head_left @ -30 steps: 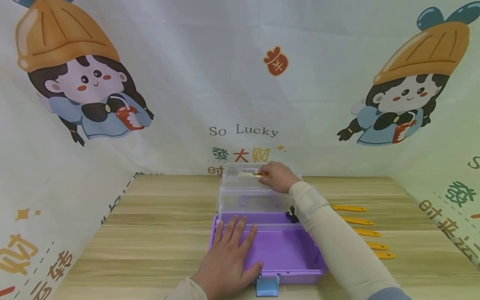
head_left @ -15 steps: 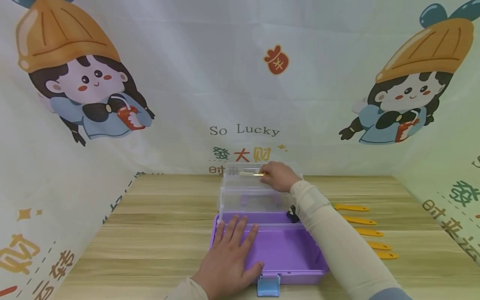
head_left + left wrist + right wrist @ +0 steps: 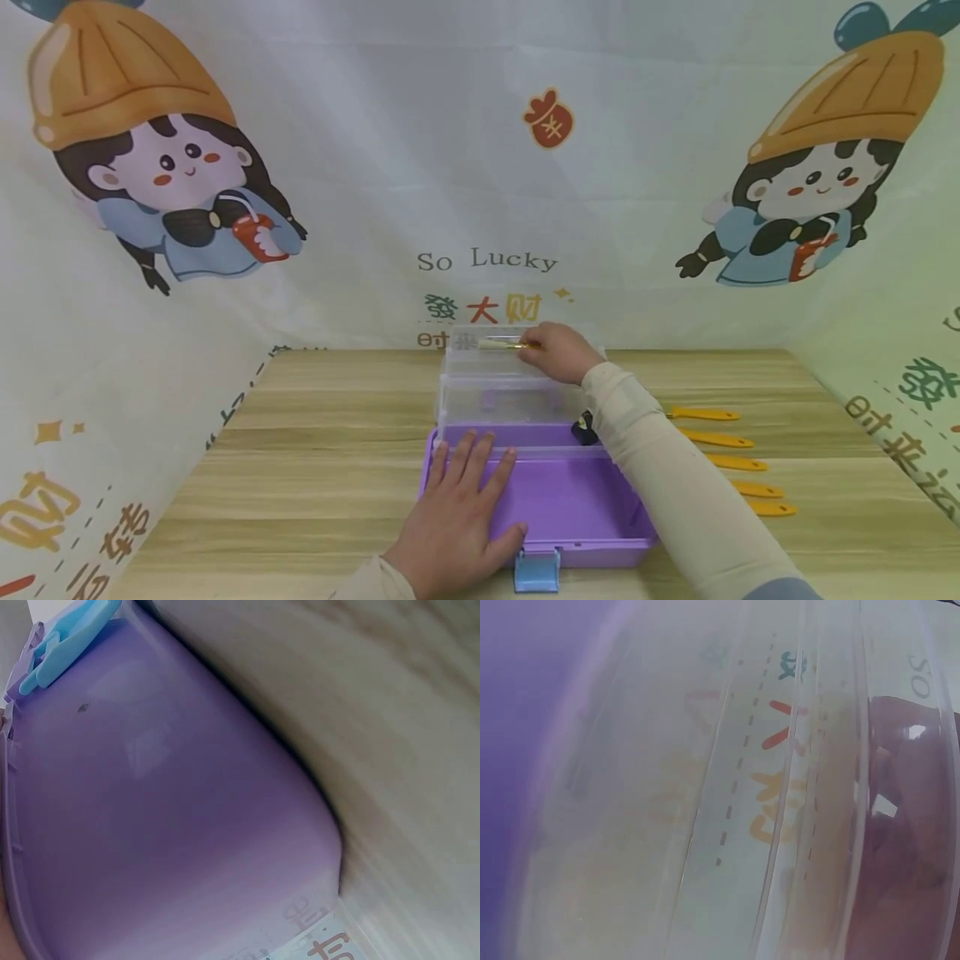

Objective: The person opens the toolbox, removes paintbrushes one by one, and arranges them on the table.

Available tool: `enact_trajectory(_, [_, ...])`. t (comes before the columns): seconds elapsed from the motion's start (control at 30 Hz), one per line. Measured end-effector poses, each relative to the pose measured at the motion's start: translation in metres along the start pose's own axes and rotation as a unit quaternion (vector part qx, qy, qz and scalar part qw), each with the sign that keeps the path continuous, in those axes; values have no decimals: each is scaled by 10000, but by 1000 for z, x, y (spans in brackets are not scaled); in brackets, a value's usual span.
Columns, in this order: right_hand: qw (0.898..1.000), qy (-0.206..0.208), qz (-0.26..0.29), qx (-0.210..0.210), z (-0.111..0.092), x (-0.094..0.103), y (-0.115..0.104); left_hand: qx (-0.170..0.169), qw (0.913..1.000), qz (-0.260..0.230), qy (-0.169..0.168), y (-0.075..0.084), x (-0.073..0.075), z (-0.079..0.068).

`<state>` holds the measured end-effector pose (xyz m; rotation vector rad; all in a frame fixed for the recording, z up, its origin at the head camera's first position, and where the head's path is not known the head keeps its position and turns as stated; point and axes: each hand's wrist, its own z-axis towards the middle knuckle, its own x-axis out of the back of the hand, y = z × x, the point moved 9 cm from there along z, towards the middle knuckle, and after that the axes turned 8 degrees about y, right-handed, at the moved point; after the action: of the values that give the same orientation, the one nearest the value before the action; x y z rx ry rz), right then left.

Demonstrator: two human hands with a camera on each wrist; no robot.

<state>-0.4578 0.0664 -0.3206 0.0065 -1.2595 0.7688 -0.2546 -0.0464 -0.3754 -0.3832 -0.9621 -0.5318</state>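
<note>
My right hand (image 3: 558, 354) pinches a thin paintbrush (image 3: 497, 343) with pale bristles and a gold ferrule. It is held level at the top of a raised clear lid (image 3: 465, 404), bristles pointing left. Through the clear plastic, the right wrist view shows part of that hand (image 3: 904, 817), blurred. My left hand (image 3: 457, 517) lies with fingers spread over the left front of a purple plastic box (image 3: 562, 500). The box has a blue latch (image 3: 537, 573) hanging down in front. In the left wrist view the box's outer wall (image 3: 172, 787) fills most of the picture.
Several yellow handles (image 3: 738, 463) lie in a row to the right of the box, partly hidden by my right sleeve (image 3: 675, 467). A small black object (image 3: 583, 428) shows at the box's back right. A printed cloth (image 3: 375, 167) hangs behind the wooden table (image 3: 300, 467).
Both hands stay in nearly the same places. The paintbrush tip has tilted up very slightly in my right hand.
</note>
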Motion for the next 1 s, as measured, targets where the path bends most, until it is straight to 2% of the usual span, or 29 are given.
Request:
enact_trajectory(0.2, [9995,78,288,-131,-2,2,0,-44,9999,-30,132,0,1,-1])
enact_trajectory(0.5, [9980,280,558,-139,-3,6,-1,17,10000,-67,-2,0,-1,-1])
enact_trajectory(0.83, [9965,446,662,-255,-2,11,0,18,10000,-66,32,0,1,-1])
enact_trajectory(1.0, [9953,632,713,-196,-3,17,-2,83,9999,-93,-102,-1,-1,-1])
